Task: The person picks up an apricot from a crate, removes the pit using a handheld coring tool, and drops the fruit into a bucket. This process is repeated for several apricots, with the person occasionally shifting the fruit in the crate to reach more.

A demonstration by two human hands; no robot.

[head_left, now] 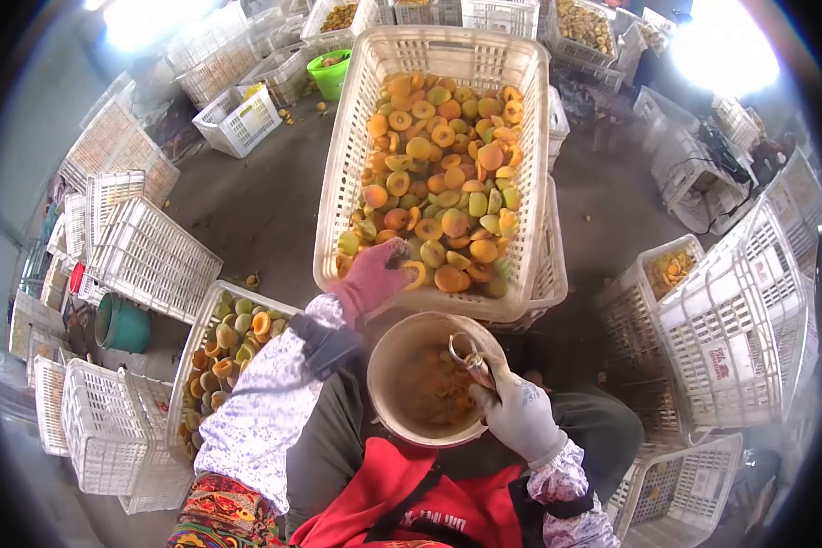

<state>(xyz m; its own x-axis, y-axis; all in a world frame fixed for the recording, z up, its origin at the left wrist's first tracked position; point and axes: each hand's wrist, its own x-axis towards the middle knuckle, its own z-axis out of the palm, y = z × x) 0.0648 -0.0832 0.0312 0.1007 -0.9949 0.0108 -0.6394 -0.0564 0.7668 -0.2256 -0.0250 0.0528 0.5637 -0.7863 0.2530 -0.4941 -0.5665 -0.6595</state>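
Note:
My left hand [379, 277], in a pink glove, reaches over the near left corner of a large white crate [338, 183]. Its fingers are apart, right beside a pitted peach half [414, 274]. Halved peaches [447, 183] in yellow, orange and green fill the crate floor. In a pale glove, my right hand [521, 416] grips a peeler with a looped metal head [464, 347]; part of its handle is hidden by the fingers. Below the peeler, a round bucket [385, 365] between my knees has orange peelings [434, 388] at the bottom.
A crate of uncut-looking and halved peaches [233, 338] stands at my left, partly behind my forearm. Stacked white crates [151, 256] line the left, with more crates [721, 329] on the right. A green bucket [331, 75] and further filled crates [583, 32] are at the back.

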